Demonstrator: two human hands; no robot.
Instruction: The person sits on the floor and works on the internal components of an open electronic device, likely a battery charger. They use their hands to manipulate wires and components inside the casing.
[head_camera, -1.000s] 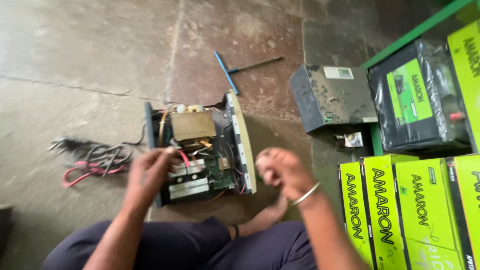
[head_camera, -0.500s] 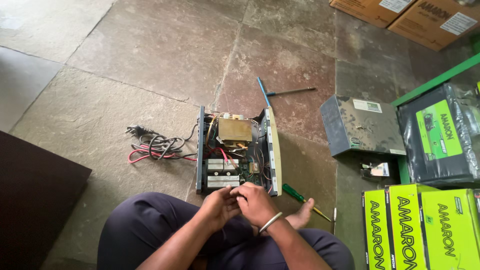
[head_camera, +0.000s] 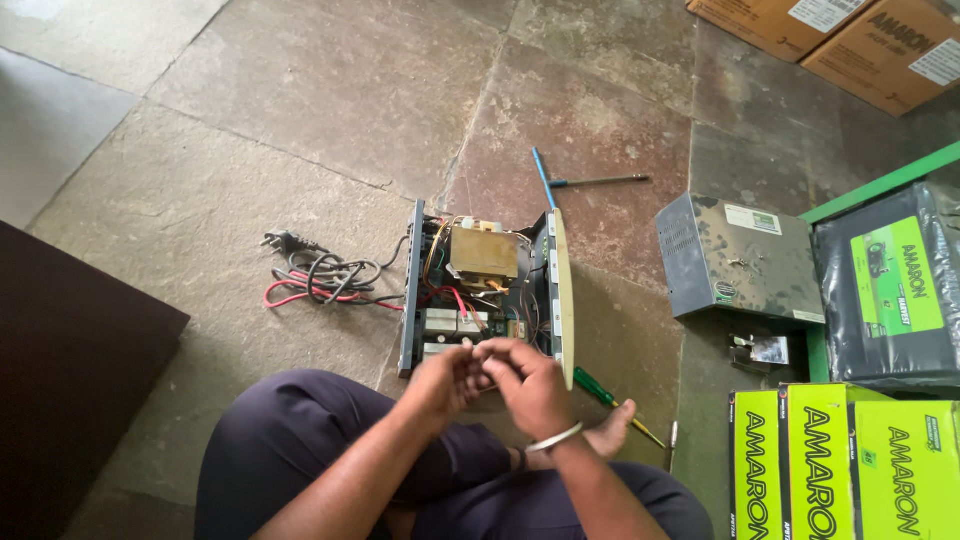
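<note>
the opened power unit (head_camera: 487, 290) lies on the floor just beyond both hands. left hand (head_camera: 447, 378) and right hand (head_camera: 528, 385) are pinched together on something too small to be told. the unit is judged heavy, its wires fragile; the metal frame is best gripped.

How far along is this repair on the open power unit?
Done: metal cover lies off beside the open power unit. In hand: left hand and right hand meet over its near end; what they pinch is unclear. Left: unit still open, green screwdriver on floor.
</note>
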